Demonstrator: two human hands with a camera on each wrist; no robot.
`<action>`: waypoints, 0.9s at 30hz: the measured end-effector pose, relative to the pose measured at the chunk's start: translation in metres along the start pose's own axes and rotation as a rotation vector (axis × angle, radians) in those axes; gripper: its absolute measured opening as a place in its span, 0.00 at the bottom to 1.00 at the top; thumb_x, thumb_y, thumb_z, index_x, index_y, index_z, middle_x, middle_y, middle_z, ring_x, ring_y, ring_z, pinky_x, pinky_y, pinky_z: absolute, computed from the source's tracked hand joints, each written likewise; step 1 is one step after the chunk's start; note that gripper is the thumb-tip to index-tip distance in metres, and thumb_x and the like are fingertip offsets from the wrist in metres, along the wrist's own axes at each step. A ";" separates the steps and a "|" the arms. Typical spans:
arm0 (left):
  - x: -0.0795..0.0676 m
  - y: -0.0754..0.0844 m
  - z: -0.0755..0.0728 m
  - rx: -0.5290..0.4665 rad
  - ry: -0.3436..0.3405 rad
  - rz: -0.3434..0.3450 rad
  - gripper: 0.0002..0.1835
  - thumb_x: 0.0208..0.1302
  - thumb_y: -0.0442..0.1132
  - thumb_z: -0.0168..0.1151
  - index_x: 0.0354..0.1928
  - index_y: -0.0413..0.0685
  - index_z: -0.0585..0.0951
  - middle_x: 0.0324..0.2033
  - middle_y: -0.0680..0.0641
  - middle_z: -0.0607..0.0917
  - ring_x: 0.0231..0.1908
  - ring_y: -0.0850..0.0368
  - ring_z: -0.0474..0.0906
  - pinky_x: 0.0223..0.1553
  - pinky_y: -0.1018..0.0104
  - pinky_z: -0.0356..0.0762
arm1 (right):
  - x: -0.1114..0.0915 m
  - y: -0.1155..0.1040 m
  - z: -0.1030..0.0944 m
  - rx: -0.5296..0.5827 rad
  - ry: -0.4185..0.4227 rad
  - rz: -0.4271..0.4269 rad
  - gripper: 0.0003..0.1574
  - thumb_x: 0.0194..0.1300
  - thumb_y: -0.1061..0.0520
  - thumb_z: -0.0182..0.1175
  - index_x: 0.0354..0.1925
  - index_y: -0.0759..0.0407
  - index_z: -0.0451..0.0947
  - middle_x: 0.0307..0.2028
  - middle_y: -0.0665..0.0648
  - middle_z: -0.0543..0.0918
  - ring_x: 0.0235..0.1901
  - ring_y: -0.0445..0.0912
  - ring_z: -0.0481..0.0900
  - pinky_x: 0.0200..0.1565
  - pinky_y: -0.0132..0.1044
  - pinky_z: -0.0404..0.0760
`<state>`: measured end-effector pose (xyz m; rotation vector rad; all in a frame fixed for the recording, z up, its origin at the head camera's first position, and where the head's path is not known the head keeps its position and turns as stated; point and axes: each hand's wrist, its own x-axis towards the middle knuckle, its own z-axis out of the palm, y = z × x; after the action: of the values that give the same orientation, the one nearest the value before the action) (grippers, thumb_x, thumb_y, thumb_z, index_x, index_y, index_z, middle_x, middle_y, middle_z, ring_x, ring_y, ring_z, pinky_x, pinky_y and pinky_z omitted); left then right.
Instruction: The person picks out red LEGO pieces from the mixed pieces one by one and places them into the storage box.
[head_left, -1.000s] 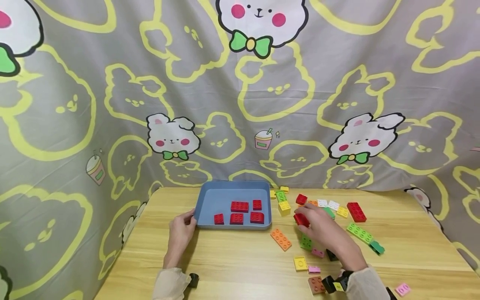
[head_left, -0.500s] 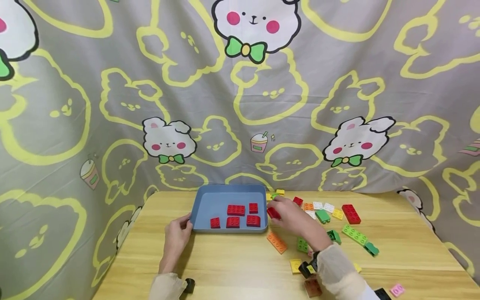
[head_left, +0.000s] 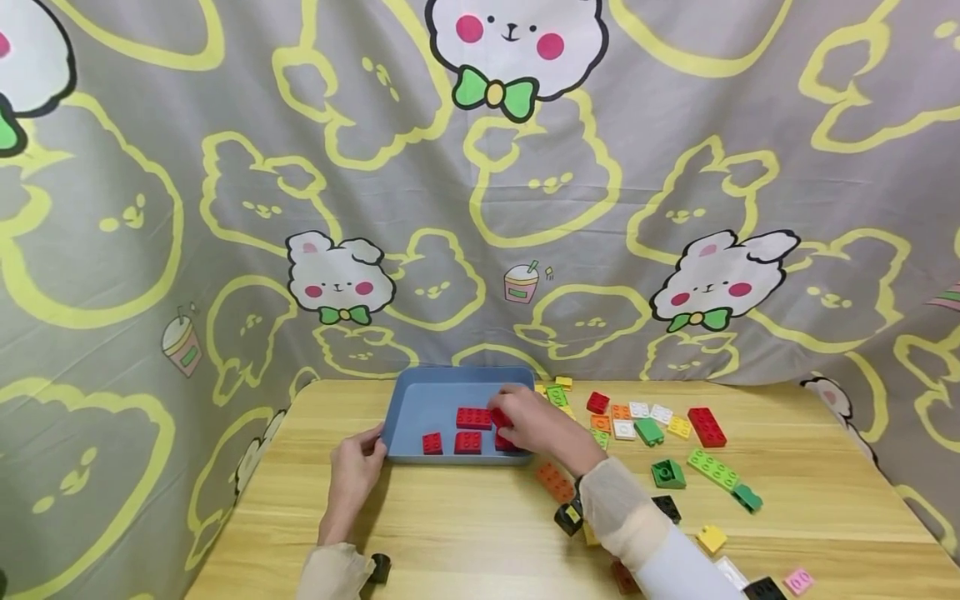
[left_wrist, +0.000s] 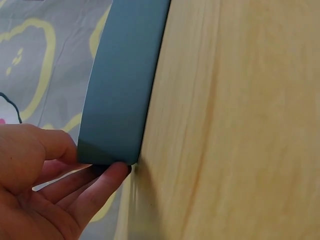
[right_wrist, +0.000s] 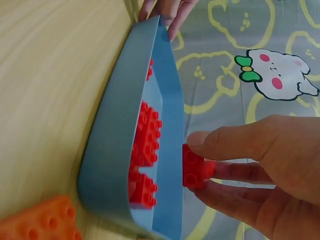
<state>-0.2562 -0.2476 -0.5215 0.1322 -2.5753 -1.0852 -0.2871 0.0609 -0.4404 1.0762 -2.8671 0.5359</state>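
A blue tray point(head_left: 408, 457) holds several red toy bricks, among them a long one point(head_left: 474, 417) and a small one point(head_left: 432, 443). At the tray's front left corner, my left hand point(head_left: 356, 473) grips the wall; the left wrist view has its fingers point(left_wrist: 107, 192) at the rim and lower edge. Over the tray's right part, my right hand point(head_left: 536, 423) pinches a red toy brick point(right_wrist: 193, 167) between thumb and fingers. In the right wrist view this brick is beside the tray's far rim, studs showing. The right hand partly hides a red brick beneath it.
Loose toy bricks spread over the table's right side, including an orange one point(head_left: 553, 482), a green one point(head_left: 667, 473) and a large red one point(head_left: 707, 427). Another red brick point(head_left: 597, 402) lies farther back. A patterned curtain point(head_left: 465, 200) hangs behind the table point(head_left: 450, 533).
My right hand has carried the red brick leftward from among the loose bricks, past the tray's right wall, to over the tray. My left hand has stayed at the tray's corner.
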 end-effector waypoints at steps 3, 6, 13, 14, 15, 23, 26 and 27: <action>0.001 0.000 0.000 -0.005 -0.010 -0.004 0.17 0.64 0.28 0.62 0.55 0.37 0.87 0.42 0.36 0.90 0.42 0.44 0.88 0.40 0.60 0.83 | 0.010 -0.003 0.002 -0.001 -0.009 0.000 0.19 0.63 0.61 0.72 0.52 0.65 0.85 0.48 0.60 0.83 0.42 0.49 0.81 0.44 0.41 0.83; 0.001 0.000 0.001 -0.008 -0.019 -0.008 0.17 0.64 0.27 0.62 0.55 0.37 0.87 0.42 0.36 0.90 0.42 0.45 0.88 0.39 0.61 0.82 | 0.020 -0.006 0.003 -0.003 -0.027 0.005 0.20 0.63 0.61 0.72 0.53 0.64 0.85 0.47 0.60 0.83 0.40 0.48 0.79 0.41 0.39 0.81; 0.002 -0.002 -0.003 -0.011 -0.029 -0.025 0.18 0.64 0.28 0.62 0.55 0.38 0.86 0.42 0.36 0.90 0.41 0.47 0.87 0.33 0.69 0.79 | 0.042 -0.012 0.007 -0.020 -0.051 0.001 0.17 0.65 0.59 0.71 0.52 0.61 0.85 0.43 0.56 0.80 0.37 0.46 0.75 0.38 0.36 0.77; 0.002 -0.002 -0.003 -0.013 -0.027 -0.027 0.18 0.64 0.28 0.62 0.55 0.38 0.86 0.42 0.36 0.90 0.40 0.47 0.87 0.32 0.71 0.78 | 0.045 -0.012 0.008 -0.020 -0.056 0.001 0.17 0.65 0.59 0.71 0.52 0.61 0.85 0.42 0.56 0.79 0.37 0.46 0.75 0.38 0.36 0.77; 0.002 -0.003 -0.004 -0.013 -0.026 -0.029 0.18 0.64 0.28 0.62 0.55 0.38 0.86 0.41 0.36 0.90 0.40 0.48 0.87 0.31 0.71 0.77 | 0.048 -0.013 0.009 -0.017 -0.062 0.002 0.17 0.65 0.59 0.71 0.52 0.60 0.85 0.42 0.56 0.79 0.37 0.46 0.74 0.38 0.36 0.77; 0.003 -0.002 -0.004 -0.030 -0.023 -0.027 0.18 0.63 0.27 0.62 0.55 0.37 0.87 0.40 0.37 0.90 0.39 0.48 0.87 0.32 0.73 0.78 | 0.066 -0.018 0.026 -0.021 -0.079 0.001 0.15 0.65 0.59 0.71 0.50 0.58 0.85 0.43 0.55 0.79 0.41 0.46 0.77 0.43 0.35 0.80; 0.003 -0.001 -0.002 -0.041 -0.027 -0.027 0.18 0.64 0.27 0.62 0.55 0.36 0.86 0.39 0.37 0.90 0.38 0.49 0.87 0.29 0.73 0.77 | 0.072 -0.017 0.031 -0.027 -0.079 -0.009 0.15 0.65 0.59 0.71 0.50 0.58 0.85 0.42 0.55 0.79 0.41 0.46 0.77 0.43 0.35 0.80; 0.003 -0.001 -0.001 -0.046 -0.029 -0.030 0.18 0.64 0.27 0.62 0.55 0.36 0.86 0.39 0.37 0.90 0.37 0.49 0.87 0.28 0.73 0.77 | 0.074 -0.016 0.032 -0.027 -0.075 -0.014 0.15 0.65 0.59 0.71 0.50 0.58 0.85 0.42 0.55 0.79 0.41 0.46 0.77 0.43 0.35 0.80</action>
<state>-0.2584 -0.2496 -0.5202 0.1453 -2.5795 -1.1645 -0.3303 -0.0074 -0.4551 1.1358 -2.9186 0.4639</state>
